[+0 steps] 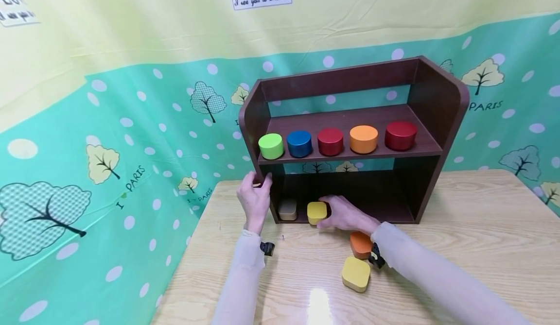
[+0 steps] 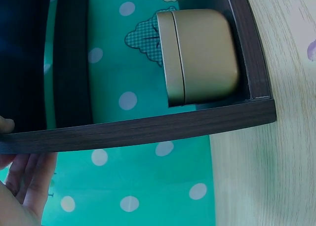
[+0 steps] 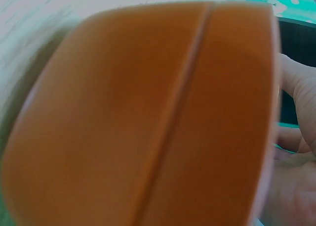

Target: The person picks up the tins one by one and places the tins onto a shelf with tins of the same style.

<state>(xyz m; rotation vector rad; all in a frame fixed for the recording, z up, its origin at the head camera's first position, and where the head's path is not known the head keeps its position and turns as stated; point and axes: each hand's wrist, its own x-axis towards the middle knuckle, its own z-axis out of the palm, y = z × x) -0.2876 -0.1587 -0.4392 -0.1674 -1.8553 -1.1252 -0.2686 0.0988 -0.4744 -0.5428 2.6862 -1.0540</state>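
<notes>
My left hand grips the left side panel of a dark brown two-tier shelf; in the left wrist view its thumb lies on the inner side, its fingers on the outer. On the lower tier's front edge, my right hand holds a yellow square tin between thumb and fingers. Left of that tin, a gold square tin stands in the lower corner. An orange tin fills most of the right wrist view, hiding much of the right hand and the yellow tin it holds.
Several round tins stand in a row on the upper tier: green, blue, red and orange ones. On the wooden table, a second yellow square tin lies in front of the orange one, near the right forearm. A patterned curtain hangs behind.
</notes>
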